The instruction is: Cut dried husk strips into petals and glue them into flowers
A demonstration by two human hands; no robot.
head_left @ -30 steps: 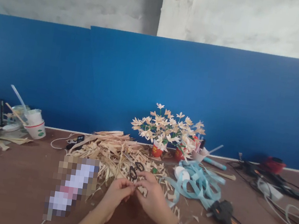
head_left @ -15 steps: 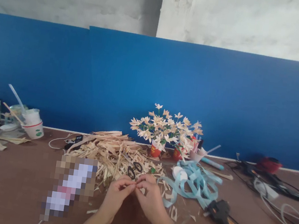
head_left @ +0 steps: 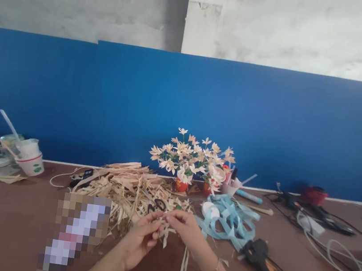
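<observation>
My left hand [head_left: 142, 237] and my right hand [head_left: 184, 229] meet above the table, fingertips pinched together on a small pale corn-husk piece [head_left: 167, 236]. Its petal-like ends hang below the fingers; the pinched part is hidden. Narrow pale strips [head_left: 184, 266] show below my right hand, and I cannot tell whether it holds them. Just beyond the fingers, black-handled scissors [head_left: 159, 204] lie on a heap of dry husk [head_left: 126, 186]. Behind stand pale husk flowers [head_left: 185, 152] on green stems in red pots [head_left: 181, 185].
Light-blue ribbon [head_left: 232, 221] lies in loops at the right, beside a black glue gun [head_left: 265, 268] with its cable. White cables [head_left: 333, 251] spread farther right. A white cup [head_left: 31, 164] stands at the left; a blurred-out object [head_left: 74, 237] lies nearer. A blue partition [head_left: 138, 102] closes the back.
The view has shifted a little, so the scene sits lower and farther left. The hands have turned slightly, and the pale husk ends and the strips below them now show.
</observation>
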